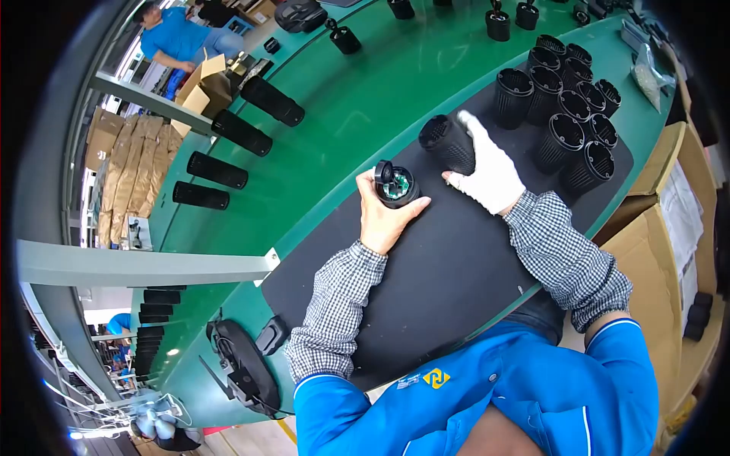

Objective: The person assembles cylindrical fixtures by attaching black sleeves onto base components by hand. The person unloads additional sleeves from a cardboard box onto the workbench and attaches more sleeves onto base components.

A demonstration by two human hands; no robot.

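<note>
My left hand, bare, is wrapped round a short black cylindrical unit. Its open top faces up, showing green and white parts inside, and a small round black piece stands at its rim. In a white glove, my right hand grips a black ribbed cylindrical housing from its right side. That housing leans a little, its slotted end turned toward the far left. The two pieces are apart, over a dark mat. I cannot tell whether either touches the mat.
Several similar black housings stand grouped at the mat's right. A green conveyor beyond carries black cylinders. A grey metal bar crosses at left, near a black bag. A cardboard box stands at right; a co-worker sits far left.
</note>
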